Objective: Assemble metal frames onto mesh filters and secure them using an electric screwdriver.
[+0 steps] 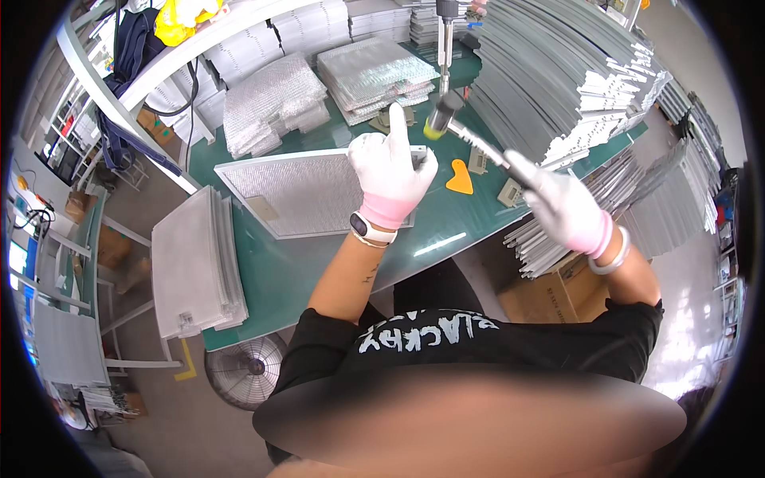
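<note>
Both my hands wear white gloves with pink cuffs. My left hand is at the right end of a framed metal mesh panel, its index finger stretched out and the other fingers curled at the frame. The palm side is hidden. My right hand grips the handle of a mallet. The mallet's dark head with a yellow-green face is raised just right of my left fingertip, above the panel's far right corner. A yellow scraper-like piece lies on the green table between my hands.
Stacks of mesh sheets stand at the back, and more panels lie at the table's left end. Grey strips are heaped at the right. A power-driver-like tool hangs overhead. Below are a cardboard box and a fan.
</note>
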Tool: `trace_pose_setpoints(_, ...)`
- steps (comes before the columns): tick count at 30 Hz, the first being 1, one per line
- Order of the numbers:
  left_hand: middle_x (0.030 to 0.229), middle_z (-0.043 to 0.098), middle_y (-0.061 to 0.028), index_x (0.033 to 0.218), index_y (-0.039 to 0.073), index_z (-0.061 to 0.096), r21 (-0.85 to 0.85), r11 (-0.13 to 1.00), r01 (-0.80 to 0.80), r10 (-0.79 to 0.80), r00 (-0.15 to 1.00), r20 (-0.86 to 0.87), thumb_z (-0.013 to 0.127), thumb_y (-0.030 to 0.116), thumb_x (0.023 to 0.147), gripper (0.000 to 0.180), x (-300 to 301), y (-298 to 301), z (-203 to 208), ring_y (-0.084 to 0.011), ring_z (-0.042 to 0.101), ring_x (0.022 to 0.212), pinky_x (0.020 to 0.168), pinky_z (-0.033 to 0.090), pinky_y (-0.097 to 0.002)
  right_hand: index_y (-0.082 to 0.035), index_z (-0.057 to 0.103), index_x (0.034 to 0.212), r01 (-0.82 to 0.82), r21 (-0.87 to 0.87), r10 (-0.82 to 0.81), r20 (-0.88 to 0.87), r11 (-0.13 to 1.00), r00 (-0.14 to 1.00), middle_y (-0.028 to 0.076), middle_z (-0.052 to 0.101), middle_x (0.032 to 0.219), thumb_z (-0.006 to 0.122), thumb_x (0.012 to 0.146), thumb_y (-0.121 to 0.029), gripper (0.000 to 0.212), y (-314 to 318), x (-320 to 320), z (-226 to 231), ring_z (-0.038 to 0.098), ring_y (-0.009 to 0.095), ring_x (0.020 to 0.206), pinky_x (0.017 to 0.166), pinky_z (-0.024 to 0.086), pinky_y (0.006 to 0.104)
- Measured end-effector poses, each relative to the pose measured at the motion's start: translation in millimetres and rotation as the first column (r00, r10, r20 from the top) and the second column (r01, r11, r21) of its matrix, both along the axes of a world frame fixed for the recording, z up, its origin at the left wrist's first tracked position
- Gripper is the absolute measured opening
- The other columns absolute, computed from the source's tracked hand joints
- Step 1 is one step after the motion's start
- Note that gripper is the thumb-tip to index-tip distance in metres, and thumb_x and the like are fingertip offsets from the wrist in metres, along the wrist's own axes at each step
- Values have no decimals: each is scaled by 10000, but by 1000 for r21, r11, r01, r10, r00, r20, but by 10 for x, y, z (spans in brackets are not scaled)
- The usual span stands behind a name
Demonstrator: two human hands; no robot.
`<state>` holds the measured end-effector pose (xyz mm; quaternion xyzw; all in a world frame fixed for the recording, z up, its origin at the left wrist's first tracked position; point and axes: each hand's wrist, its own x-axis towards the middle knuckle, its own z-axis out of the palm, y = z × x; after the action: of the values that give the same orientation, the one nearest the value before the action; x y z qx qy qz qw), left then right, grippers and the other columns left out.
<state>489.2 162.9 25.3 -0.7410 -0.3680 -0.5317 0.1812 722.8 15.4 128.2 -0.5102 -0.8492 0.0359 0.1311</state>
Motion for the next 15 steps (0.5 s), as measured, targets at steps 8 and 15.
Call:
trace_pose_setpoints(8,801,523,-19,1374,-58,460,-2,1000,12,-12,1000,10,750,252,675,818,2,-8,-12,-228,504,790,869,366,-455,-60,398,1459,-92,328,125,-80,940,989,202,651,1003,507,909,-35,562,114,10,-281,653,333,721,682,520,388)
trace_pose_setpoints(15,958,621,-88,1172,31,621,16,996,84,-84,994,62,747,312,699,564,-66,-141,66,-263,566,832,858,401,-476,-149,429,1446,264,-128,-291,-286,956,913,208,656,1031,543,898,-119,561,447,27,-1764,648,383,910,820,517,456)
